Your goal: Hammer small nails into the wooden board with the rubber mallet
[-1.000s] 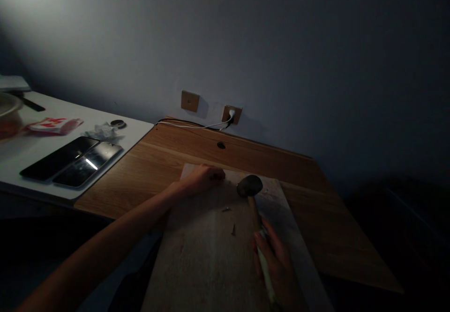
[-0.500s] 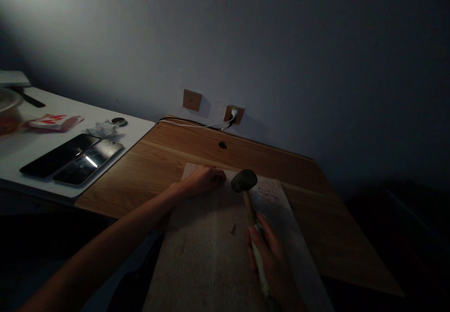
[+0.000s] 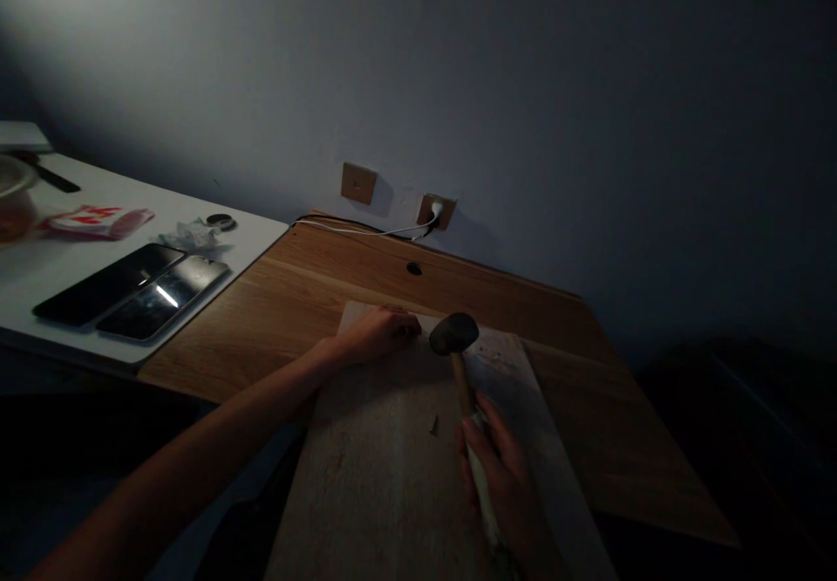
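A pale wooden board (image 3: 379,476) lies on a brown wooden desk (image 3: 275,311) in dim light. My left hand (image 3: 379,333) rests curled at the board's far edge, its fingertips pinched together on something too small to make out. My right hand (image 3: 500,476) is wrapped round the light handle of a mallet (image 3: 453,334), whose dark rounded head hangs just right of my left fingertips. A small nail (image 3: 432,425) stands in the board, left of my right hand.
A white table (image 3: 58,276) adjoins the desk on the left, holding two dark phones (image 3: 131,289), a red-and-white packet (image 3: 98,220), crumpled wrap and a small round lid. Two wall sockets (image 3: 435,211) sit behind the desk, one with a white cable. Dark space lies to the right.
The mallet head has swung left, from the board's right part to close beside my left fingertips. A second small nail seen on the board a second ago is no longer visible.
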`<action>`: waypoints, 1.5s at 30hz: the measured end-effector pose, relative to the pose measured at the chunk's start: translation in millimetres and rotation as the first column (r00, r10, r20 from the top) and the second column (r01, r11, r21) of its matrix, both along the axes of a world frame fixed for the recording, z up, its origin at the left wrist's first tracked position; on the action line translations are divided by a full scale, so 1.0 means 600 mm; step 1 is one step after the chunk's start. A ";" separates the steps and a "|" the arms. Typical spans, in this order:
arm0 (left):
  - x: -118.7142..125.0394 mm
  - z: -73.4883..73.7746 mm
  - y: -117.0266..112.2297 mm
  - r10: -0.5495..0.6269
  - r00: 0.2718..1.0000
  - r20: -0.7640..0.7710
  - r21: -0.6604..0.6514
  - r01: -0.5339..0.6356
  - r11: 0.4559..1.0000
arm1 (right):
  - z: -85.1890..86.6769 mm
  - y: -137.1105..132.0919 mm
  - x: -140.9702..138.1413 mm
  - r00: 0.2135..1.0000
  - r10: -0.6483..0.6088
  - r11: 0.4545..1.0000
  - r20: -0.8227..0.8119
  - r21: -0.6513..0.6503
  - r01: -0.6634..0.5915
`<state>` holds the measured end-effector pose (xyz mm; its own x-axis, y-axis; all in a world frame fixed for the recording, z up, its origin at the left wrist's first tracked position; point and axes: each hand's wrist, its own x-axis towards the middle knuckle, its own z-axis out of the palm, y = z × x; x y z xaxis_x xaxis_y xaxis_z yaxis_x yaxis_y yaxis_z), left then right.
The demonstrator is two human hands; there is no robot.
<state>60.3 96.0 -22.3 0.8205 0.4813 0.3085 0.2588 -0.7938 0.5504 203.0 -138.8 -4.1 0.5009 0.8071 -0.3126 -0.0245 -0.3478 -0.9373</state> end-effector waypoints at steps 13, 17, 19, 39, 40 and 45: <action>0.002 -0.008 -0.002 0.048 0.999 0.000 -0.027 -0.048 0.998 | -0.004 0.018 -0.012 1.000 0.005 1.000 0.020 0.018 -0.006; 0.003 -0.008 -0.004 0.071 0.997 -0.012 -0.135 -0.072 0.988 | 0.000 0.026 -0.015 1.000 0.021 1.000 0.015 0.021 -0.021; 0.003 -0.009 -0.003 0.069 0.998 -0.009 -0.149 -0.070 0.986 | -0.002 0.031 -0.011 0.996 0.087 0.996 0.010 0.008 -0.087; -0.072 0.013 -0.073 -0.016 0.979 -0.203 0.258 0.069 0.964 | -0.006 -0.015 0.004 1.000 0.002 1.000 0.006 -0.002 -0.002; -0.069 0.012 -0.064 0.011 0.978 -0.207 0.264 0.045 0.964 | -0.005 -0.020 0.006 1.000 -0.010 1.000 0.003 -0.011 0.010; -0.051 0.022 -0.026 0.059 0.974 -0.219 0.279 0.005 0.960 | -0.002 -0.030 0.013 0.998 -0.048 0.999 0.040 0.006 0.048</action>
